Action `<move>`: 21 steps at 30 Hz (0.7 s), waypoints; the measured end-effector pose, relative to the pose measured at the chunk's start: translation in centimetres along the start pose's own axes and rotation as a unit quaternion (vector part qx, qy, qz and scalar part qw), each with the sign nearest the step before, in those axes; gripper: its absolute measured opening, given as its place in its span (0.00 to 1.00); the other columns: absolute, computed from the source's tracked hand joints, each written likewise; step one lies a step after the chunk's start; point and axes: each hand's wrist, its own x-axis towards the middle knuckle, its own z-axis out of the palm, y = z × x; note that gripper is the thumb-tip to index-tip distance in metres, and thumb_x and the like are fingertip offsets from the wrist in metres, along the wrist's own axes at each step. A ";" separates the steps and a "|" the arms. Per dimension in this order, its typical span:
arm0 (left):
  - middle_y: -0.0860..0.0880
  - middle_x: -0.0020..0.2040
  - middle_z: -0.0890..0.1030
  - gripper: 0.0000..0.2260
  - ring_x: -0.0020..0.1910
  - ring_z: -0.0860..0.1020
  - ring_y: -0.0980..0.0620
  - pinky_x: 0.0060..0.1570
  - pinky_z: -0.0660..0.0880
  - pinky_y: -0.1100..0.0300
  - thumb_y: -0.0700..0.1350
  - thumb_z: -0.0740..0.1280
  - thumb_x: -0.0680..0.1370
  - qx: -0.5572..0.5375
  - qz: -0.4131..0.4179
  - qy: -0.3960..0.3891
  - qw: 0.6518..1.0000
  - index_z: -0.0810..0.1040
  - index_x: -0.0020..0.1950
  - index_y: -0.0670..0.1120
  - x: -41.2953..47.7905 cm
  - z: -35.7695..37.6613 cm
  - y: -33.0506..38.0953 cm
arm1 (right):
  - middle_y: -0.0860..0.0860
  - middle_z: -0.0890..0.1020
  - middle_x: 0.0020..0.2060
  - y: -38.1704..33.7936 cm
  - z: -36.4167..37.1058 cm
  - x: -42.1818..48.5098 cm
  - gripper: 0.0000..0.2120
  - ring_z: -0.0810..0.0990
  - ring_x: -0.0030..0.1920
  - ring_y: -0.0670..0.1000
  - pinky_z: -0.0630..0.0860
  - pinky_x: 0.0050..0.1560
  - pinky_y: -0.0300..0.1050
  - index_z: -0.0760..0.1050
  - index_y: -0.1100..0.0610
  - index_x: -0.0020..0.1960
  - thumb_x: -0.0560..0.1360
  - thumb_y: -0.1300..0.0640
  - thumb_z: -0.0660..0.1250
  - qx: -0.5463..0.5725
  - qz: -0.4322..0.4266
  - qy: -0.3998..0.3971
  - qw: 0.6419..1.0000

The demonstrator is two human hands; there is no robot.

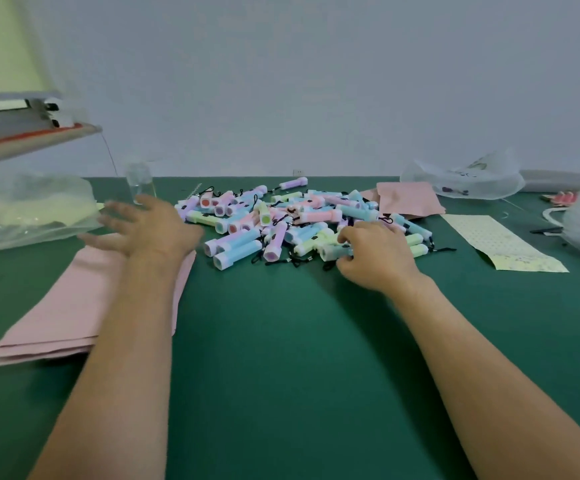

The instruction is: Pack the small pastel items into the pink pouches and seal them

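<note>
**A:** In the head view, what are the hands doing?

**B:** The right hand (375,252) pinches one pale green mini flashlight (333,251) at the near edge of the pile (281,216). The left hand (150,225) is spread and holds nothing, above the stack of pink pouches (74,313).

**A:** How to do this step well?

**B:** I think it is best to lift straight up, so the black cords (295,261) drag no neighbours, and then to take only one pouch.
</note>
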 end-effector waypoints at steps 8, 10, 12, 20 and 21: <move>0.33 0.74 0.71 0.26 0.70 0.72 0.31 0.70 0.71 0.37 0.37 0.59 0.81 -0.007 0.058 -0.091 0.994 0.64 0.80 0.43 0.8 1.0 -1.3 | 0.51 0.76 0.64 2.8 1.2 0.9 0.14 0.69 0.66 0.57 0.61 0.66 0.62 0.75 0.48 0.67 0.83 0.50 0.62 -0.115 0.003 -0.020 0.993; 0.34 0.76 0.70 0.26 0.71 0.72 0.33 0.69 0.72 0.41 0.36 0.57 0.83 -0.005 0.082 -0.080 0.993 0.64 0.82 0.46 0.2 0.5 -1.1 | 0.51 0.75 0.67 3.1 1.4 0.8 0.14 0.67 0.68 0.57 0.61 0.67 0.61 0.73 0.47 0.68 0.84 0.46 0.62 -0.098 0.002 -0.023 0.995; 0.34 0.74 0.72 0.23 0.71 0.72 0.34 0.69 0.72 0.41 0.37 0.57 0.84 -0.008 0.092 -0.077 0.993 0.68 0.80 0.45 -0.1 -0.5 -0.8 | 0.49 0.76 0.66 3.5 1.4 0.6 0.14 0.68 0.67 0.56 0.61 0.66 0.61 0.72 0.47 0.67 0.84 0.45 0.61 -0.078 0.001 -0.013 0.997; 0.31 0.56 0.80 0.07 0.50 0.74 0.32 0.49 0.72 0.42 0.35 0.59 0.82 -0.190 0.173 0.233 0.938 0.76 0.55 0.38 -4.2 -5.6 1.4 | 0.46 0.79 0.42 3.3 -0.1 0.3 0.12 0.76 0.44 0.53 0.68 0.52 0.55 0.70 0.53 0.57 0.87 0.47 0.53 0.195 0.029 0.134 0.971; 0.32 0.58 0.82 0.11 0.53 0.76 0.33 0.54 0.73 0.44 0.36 0.58 0.83 -0.270 0.220 0.312 0.884 0.78 0.61 0.37 -4.9 -5.8 2.3 | 0.46 0.76 0.37 3.2 -0.2 0.2 0.12 0.74 0.39 0.51 0.68 0.45 0.52 0.70 0.54 0.54 0.87 0.49 0.52 0.261 0.031 0.146 0.954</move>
